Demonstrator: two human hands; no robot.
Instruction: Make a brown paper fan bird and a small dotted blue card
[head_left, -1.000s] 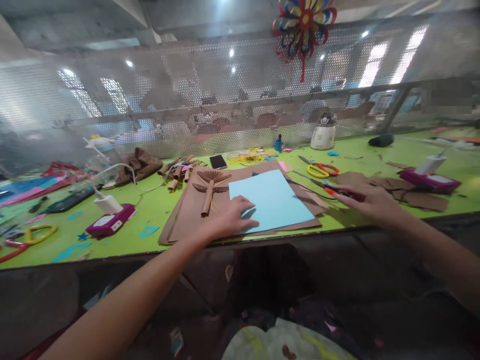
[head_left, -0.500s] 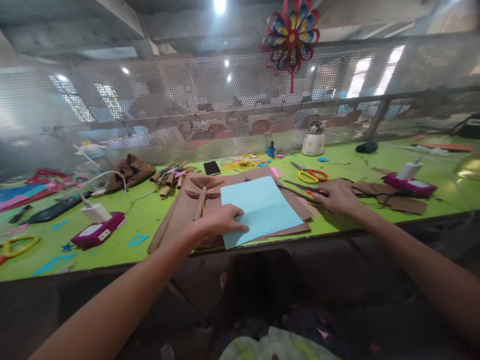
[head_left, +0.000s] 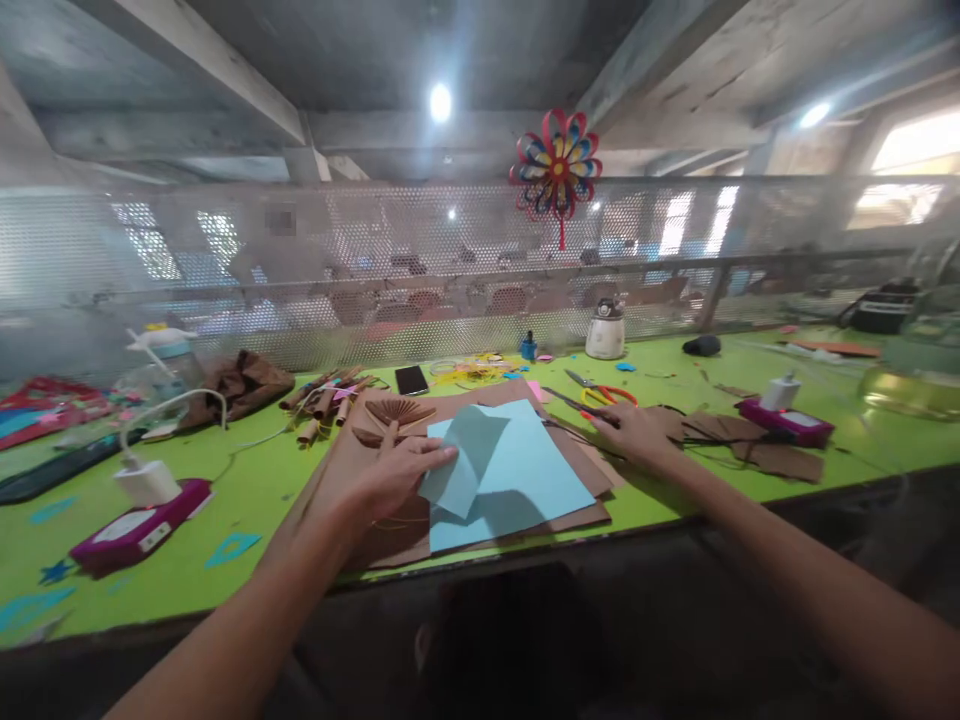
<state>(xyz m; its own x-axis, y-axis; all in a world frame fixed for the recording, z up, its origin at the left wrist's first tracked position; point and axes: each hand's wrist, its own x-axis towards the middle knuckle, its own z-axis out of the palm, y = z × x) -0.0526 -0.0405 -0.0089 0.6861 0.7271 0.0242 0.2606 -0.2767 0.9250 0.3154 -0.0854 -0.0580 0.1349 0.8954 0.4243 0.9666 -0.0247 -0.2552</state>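
My left hand (head_left: 401, 470) pinches a small piece of light blue paper (head_left: 466, 465), raised and tilted over a larger light blue sheet (head_left: 532, 470). The larger sheet lies on a stack of brown paper (head_left: 409, 548). A pleated brown paper fan shape on a rolled stem (head_left: 394, 415) rests behind my left hand. At the right, my right hand (head_left: 630, 435) is closed on dark scissors (head_left: 574, 406) lying low at the sheet's edge; their handles are mostly hidden by my fingers. Yellow-and-orange-handled scissors (head_left: 609, 393) lie just beyond.
Brown paper rolls (head_left: 322, 405), a phone (head_left: 411, 380) and a blue bottle (head_left: 529, 347) lie farther back. Purple power blocks with white chargers stand left (head_left: 142, 525) and right (head_left: 787, 420). Brown scraps (head_left: 724, 430) lie beside my right hand. A perforated metal screen (head_left: 480, 290) borders the green table.
My left hand has lifted a small light blue piece off the larger sheet beneath. My right hand stays at the dark scissors. The view has tilted upward.
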